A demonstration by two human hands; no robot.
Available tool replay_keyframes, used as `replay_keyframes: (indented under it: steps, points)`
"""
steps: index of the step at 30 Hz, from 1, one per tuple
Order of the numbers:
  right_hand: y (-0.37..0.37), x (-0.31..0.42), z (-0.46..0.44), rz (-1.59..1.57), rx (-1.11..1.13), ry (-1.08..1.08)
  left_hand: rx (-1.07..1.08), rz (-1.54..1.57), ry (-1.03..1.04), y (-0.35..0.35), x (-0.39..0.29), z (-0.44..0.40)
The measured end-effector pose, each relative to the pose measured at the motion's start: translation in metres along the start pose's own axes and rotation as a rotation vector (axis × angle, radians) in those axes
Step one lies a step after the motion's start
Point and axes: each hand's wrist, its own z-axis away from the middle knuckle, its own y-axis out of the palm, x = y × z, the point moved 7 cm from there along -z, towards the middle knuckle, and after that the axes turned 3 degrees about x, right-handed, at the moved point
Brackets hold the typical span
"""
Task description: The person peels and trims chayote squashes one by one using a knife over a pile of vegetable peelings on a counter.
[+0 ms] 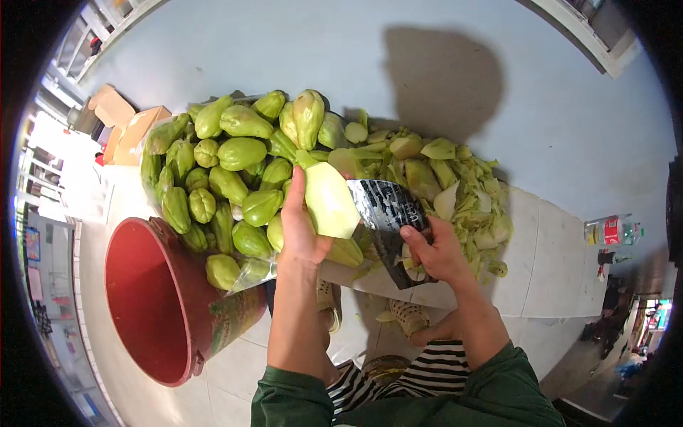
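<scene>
My left hand (300, 226) is wrapped round a chayote (331, 199), whose pale flesh is bared over most of the side facing me; some green skin shows at its top. In my right hand (435, 249) is a broad, dark cleaver (388, 217) with pale lettering on its blade. The blade's upper left corner is close to the chayote; whether they touch I cannot tell. Behind my left hand lies a heap of whole green chayotes (245, 156) on clear plastic. A pile of peelings and cut pieces (462, 192) spreads behind the cleaver.
A red bucket (186, 285) lies tipped at the left, its mouth towards the left. Against the wall (284, 43) stands an open cardboard box (135, 135). A plastic bottle with a red label (613, 230) is at the far right. My shoes (409, 317) are below the ledge.
</scene>
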Motion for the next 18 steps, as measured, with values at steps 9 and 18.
replay_keyframes:
  steps: [9,18]
  points:
    - [-0.005,0.004,0.001,-0.01,-0.023,0.015,-0.043,-0.041,-0.033,-0.002,0.005,-0.001]
    - [-0.001,0.004,-0.002,-0.057,-0.012,-0.017,-0.057,0.052,-0.002,0.0,0.021,-0.004]
